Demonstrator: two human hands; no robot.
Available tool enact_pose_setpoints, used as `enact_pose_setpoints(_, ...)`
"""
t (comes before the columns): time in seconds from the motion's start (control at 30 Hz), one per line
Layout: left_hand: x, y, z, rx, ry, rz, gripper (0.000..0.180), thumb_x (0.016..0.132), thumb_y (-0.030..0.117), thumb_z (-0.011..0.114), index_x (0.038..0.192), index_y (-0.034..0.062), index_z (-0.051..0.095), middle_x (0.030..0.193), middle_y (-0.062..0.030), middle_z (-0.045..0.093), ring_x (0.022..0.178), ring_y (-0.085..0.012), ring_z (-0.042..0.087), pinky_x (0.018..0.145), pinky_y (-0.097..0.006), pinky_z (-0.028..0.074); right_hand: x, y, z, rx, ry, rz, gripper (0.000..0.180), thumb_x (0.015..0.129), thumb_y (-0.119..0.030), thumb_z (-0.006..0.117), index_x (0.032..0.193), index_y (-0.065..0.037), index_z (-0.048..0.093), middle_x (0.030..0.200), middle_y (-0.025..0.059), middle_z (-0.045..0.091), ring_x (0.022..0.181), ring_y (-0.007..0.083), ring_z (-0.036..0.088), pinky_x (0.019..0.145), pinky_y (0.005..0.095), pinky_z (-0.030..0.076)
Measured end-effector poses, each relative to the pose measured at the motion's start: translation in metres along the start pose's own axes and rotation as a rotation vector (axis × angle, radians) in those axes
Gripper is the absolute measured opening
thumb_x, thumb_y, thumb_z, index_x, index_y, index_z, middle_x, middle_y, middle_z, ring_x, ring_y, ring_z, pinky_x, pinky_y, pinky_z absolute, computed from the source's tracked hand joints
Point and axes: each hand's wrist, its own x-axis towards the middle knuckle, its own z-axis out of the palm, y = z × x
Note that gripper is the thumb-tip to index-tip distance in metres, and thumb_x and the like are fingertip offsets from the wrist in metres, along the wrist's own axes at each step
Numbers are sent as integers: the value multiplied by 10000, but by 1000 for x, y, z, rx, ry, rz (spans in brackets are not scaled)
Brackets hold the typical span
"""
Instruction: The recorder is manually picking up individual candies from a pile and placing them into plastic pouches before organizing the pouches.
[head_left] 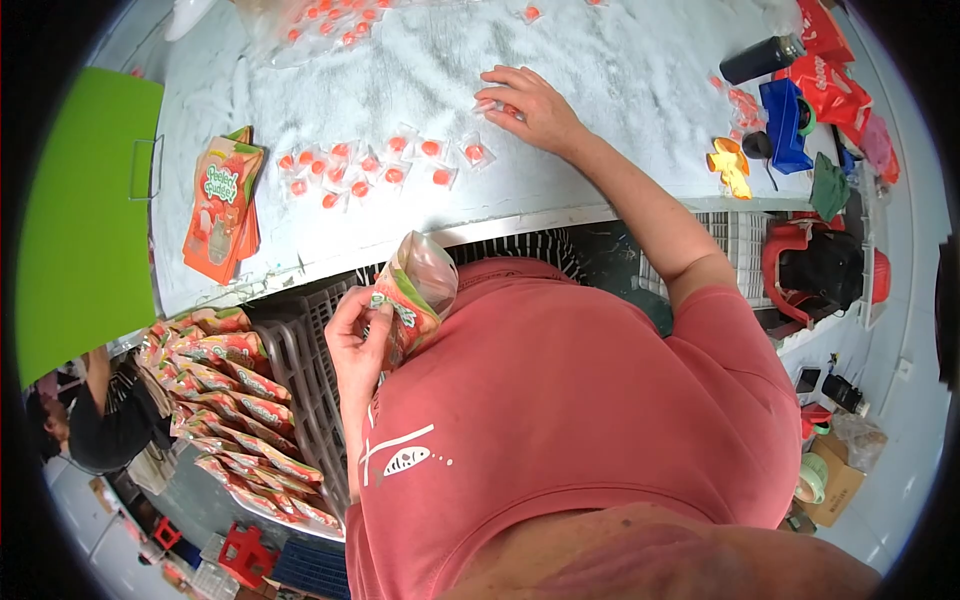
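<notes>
My left hand (357, 335) holds an open orange-and-green pouch (415, 295) close to my chest, its mouth gaping upward. My right hand (525, 105) reaches out over the white cloth-covered table (600, 60) and closes its fingers on small clear-wrapped orange candies (495, 107). A row of several more wrapped orange candies (385, 165) lies on the cloth between the two hands. A stack of flat empty pouches (222, 205) of the same print lies at the table's left.
A green board (80, 220) stands left of the table. Filled pouches (235, 400) pile up in a grey crate (300, 380) below left. A blue tape dispenser (785, 125), red packets (830, 80), a dark bottle (760, 58) and a yellow piece (730, 165) sit at right. Another person (100, 420) is at lower left.
</notes>
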Motion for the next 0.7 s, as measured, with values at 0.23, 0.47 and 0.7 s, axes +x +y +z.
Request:
enact_pose_setpoints(0.23, 1, 0, 0, -19, 10, -15, 193, 855, -83, 606, 1035, -30, 651, 860, 29, 527, 704, -23, 460, 663, -166, 380, 0, 0, 1, 2, 9, -2, 239, 870, -229, 671, 1082, -122, 691, 1282, 70, 590, 1228, 284, 513, 995, 392, 431)
enact_pose_setpoints(0.47, 3, -5, 0, -32, 17, -30, 184, 863, -65, 613, 1039, -29, 653, 856, 32, 541, 713, -26, 467, 668, -172, 385, 1, -2, 0, 8, 7, 7, 235, 866, -226, 672, 1076, -122, 692, 1279, 69, 591, 1215, 284, 518, 987, 390, 436)
enact_pose_setpoints(0.7, 5, -9, -1, -12, 13, -42, 185, 868, -58, 618, 1047, -29, 653, 861, 33, 556, 722, -26, 477, 673, -175, 393, 0, -1, 0, 1, 6, 5, 234, 876, -234, 665, 1083, -127, 690, 1282, 65, 589, 1231, 280, 513, 1010, 396, 421)
